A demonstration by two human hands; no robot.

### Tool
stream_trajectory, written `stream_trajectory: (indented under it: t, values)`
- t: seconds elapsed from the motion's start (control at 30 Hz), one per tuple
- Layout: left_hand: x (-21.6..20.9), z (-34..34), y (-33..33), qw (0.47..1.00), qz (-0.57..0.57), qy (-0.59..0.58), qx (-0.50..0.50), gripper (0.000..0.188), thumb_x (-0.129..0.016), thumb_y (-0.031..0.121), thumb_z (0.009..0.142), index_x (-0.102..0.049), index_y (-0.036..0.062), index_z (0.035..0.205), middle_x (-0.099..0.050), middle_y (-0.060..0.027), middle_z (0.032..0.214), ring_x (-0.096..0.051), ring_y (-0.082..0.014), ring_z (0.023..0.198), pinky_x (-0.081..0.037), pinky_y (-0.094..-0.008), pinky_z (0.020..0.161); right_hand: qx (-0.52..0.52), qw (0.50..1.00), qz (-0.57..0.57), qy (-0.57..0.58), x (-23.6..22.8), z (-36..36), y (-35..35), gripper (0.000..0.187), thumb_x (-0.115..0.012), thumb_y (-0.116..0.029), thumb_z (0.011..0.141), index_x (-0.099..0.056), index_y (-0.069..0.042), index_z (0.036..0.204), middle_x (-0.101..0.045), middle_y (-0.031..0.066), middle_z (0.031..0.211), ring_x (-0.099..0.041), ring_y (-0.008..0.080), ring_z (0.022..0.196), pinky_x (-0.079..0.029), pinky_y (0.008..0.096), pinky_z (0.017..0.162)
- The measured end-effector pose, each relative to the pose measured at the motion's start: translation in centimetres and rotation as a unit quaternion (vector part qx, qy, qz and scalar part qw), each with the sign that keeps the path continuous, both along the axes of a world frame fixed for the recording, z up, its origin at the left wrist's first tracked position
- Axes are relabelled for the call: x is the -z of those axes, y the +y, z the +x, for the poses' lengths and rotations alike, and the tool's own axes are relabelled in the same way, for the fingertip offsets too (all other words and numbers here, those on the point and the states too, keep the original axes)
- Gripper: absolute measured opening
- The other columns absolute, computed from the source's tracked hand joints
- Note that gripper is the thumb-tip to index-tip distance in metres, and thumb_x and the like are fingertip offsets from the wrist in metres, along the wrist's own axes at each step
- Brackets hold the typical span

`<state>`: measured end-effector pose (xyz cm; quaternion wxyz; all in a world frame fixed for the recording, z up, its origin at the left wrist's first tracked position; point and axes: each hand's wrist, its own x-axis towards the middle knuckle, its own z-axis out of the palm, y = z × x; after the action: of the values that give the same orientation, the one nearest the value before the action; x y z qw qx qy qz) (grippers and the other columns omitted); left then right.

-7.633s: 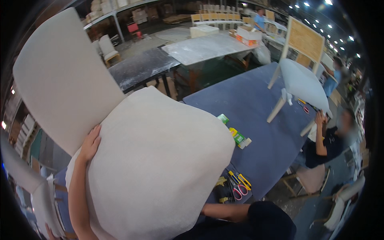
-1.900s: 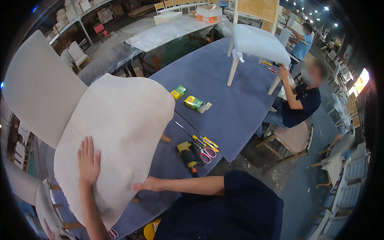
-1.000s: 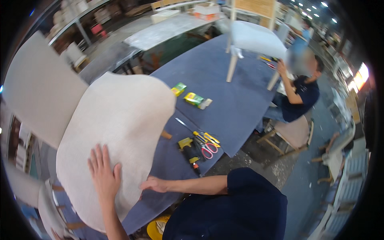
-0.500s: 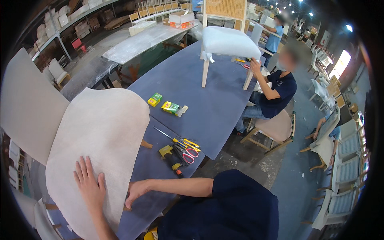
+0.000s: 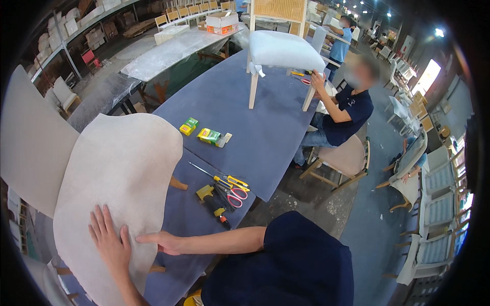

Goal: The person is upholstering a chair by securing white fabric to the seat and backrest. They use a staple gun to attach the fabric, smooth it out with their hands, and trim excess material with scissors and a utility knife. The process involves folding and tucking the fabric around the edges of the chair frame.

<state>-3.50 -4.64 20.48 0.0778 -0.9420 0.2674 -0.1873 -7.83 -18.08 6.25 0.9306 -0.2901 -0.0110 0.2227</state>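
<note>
An upholstered chair with a cream fabric seat (image 5: 115, 168) and tall backrest (image 5: 33, 137) stands on the blue-grey worktable at the left. My left hand (image 5: 108, 242) lies flat on the seat, fingers stretched out. Close beside it, my right hand (image 5: 167, 242) grips the seat's right edge. Its thumb reaches over the top fabric, while the other fingers are mostly hidden at the side. Wooden legs (image 5: 177, 183) show beneath the seat. Right of the chair lie a yellow-and-black staple gun (image 5: 210, 199), a screwdriver (image 5: 204, 171), red-handled scissors (image 5: 237, 197) and a yellow cutter knife (image 5: 237, 182).
Two small green-and-yellow boxes (image 5: 189, 126) lie on the worktable (image 5: 245, 148). At its far end, a seated co-worker (image 5: 344, 112) holds the leg of a chair with a light-blue seat (image 5: 286, 50). A cardboard box (image 5: 222, 23) sits on a plastic-covered table behind. Several chairs line the right.
My right hand has moved up from beside the seat's edge, and its thumb now rests over the top. My left hand stays flat on the seat. The view has shifted slightly.
</note>
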Motion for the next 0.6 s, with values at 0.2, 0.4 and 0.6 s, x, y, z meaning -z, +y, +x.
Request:
stream_trajectory:
  t: [0.2,0.4,0.6]
  values:
    - [-0.5,0.0,-0.3,1.000,-0.009,0.013,-0.007,0.077,-0.061,0.033,0.095,-0.030,0.0083,0.162,-0.030,-0.0164,0.167,-0.027,-0.0390,0.154,-0.024,-0.0552,0.124,0.023,0.997,-0.069,0.007,0.1,2.0,1.2,0.067,-0.065,-0.060,0.096,-0.060,-0.005,0.134,-0.068,0.0047,0.122,-0.064,0.0100,0.108,-0.052,0.0265,0.085]
    - [-0.6,0.1,-0.7,0.999,0.017,0.019,-0.029,0.083,-0.064,0.032,0.092,-0.029,0.0072,0.162,-0.029,-0.0157,0.168,-0.026,-0.0383,0.154,-0.025,-0.0554,0.125,-0.023,0.967,-0.246,-0.058,0.0,3.1,-1.0,0.083,-0.068,-0.058,0.096,-0.046,0.003,0.147,-0.060,0.0126,0.132,-0.059,0.0184,0.115,-0.051,0.0314,0.092]
    - [-0.2,0.4,-0.6,1.000,0.016,0.014,-0.018,0.084,-0.065,0.033,0.091,-0.029,0.0077,0.162,-0.029,-0.0153,0.168,-0.026,-0.0392,0.154,-0.025,-0.0565,0.124,0.156,0.968,-0.145,-0.132,1.0,2.7,0.8,0.090,-0.071,-0.064,0.091,-0.049,0.004,0.144,-0.062,0.0108,0.121,-0.057,0.0195,0.112,-0.049,0.0323,0.088]
